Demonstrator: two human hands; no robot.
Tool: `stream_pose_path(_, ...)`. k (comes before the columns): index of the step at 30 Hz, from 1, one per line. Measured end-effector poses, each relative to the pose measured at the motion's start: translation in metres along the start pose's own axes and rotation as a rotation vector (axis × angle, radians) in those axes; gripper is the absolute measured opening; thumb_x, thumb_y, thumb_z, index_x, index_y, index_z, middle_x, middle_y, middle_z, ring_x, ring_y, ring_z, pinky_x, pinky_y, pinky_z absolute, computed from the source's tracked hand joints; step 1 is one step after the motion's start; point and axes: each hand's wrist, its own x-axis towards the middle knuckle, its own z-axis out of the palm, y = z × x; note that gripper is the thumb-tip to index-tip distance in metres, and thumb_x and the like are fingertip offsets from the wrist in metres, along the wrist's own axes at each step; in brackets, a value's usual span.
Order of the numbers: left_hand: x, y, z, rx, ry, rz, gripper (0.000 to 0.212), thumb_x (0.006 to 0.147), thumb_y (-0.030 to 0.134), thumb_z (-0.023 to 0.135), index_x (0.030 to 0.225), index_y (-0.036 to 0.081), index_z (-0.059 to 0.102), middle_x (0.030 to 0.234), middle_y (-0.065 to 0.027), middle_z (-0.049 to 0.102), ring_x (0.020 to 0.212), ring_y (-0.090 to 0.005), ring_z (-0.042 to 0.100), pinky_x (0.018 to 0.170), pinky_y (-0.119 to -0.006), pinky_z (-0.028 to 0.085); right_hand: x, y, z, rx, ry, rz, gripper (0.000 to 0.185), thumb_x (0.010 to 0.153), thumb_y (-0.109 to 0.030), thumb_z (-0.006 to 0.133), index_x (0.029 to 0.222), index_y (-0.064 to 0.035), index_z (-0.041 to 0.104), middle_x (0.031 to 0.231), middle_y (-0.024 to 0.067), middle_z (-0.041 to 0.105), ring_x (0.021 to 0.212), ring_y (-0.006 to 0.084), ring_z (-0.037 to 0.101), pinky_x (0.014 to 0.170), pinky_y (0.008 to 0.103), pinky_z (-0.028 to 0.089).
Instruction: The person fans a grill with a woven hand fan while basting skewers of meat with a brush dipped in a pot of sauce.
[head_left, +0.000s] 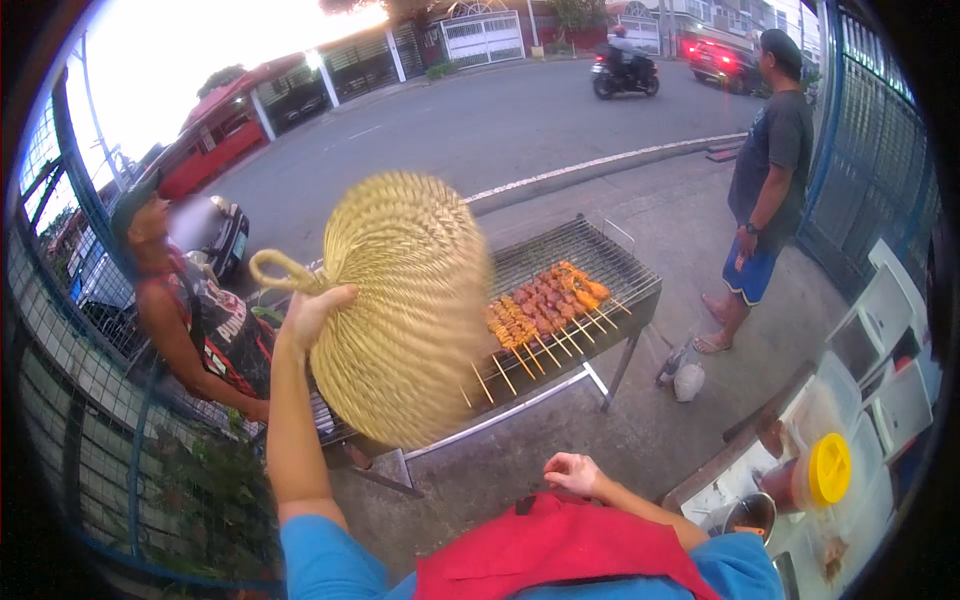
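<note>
My left hand (319, 311) grips a round woven palm-leaf fan (401, 307) near its looped handle, holding it up in front of the charcoal grill (630, 289). The fan's right edge is motion-blurred and hides the grill's left-middle part. On the grate lie several skewers of meat (551, 304), some with coiled pieces, some with dark red chunks. At the right end are orange-glazed pieces (586, 289). The bare sticks point towards me over the grill's near edge. My right hand (576, 474) hangs before my red apron (555, 544), fingers loosely curled, with nothing visible in it.
A person (202, 315) stands at the grill's left, another (772, 165) beyond its right end. At right, a table (712, 480) carries a yellow-lidded container (829, 472), a metal pot (750, 514) and plastic tubs. A plastic bag (688, 381) lies on the pavement; a motorcycle (624, 71) is on the road.
</note>
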Motion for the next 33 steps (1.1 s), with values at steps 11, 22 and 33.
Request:
stream_pose_path(11,0.019,-0.034,-0.012,0.704,0.078,-0.11,0.035,0.078,0.011,0.067,0.11,-0.001,0.059,0.1,-0.0078,0.065,0.086,-0.0191,0.063,0.075,-0.032,0.051,-0.006,-0.005,0.006,-0.041,-0.022,-0.053,0.022,0.083,-0.022,0.066,0.097,-0.005,0.064,0.091,0.01,0.07,0.086,0.0192,0.067,0.076,0.031,0.052)
stream_pose_path(22,0.01,-0.031,0.0,0.636,0.222,0.02,0.037,0.076,0.02,0.071,0.102,-0.004,0.06,0.084,-0.011,0.067,0.071,-0.0228,0.064,0.068,-0.036,0.052,-0.007,-0.009,0.0,-0.028,-0.016,0.022,0.023,0.081,-0.024,0.064,0.095,-0.0056,0.065,0.092,0.0119,0.07,0.086,0.0238,0.068,0.079,0.0338,0.052)
stream_pose_path(33,-0.016,-0.012,-0.003,-0.231,-0.112,0.005,0.043,0.079,0.023,0.069,0.112,-0.003,0.059,0.096,-0.0155,0.067,0.085,-0.021,0.064,0.081,-0.034,0.051,-0.008,-0.011,0.001,-0.07,-0.029,0.011,0.024,0.081,-0.023,0.064,0.095,-0.0041,0.065,0.092,0.0124,0.07,0.087,0.023,0.068,0.079,0.0332,0.052)
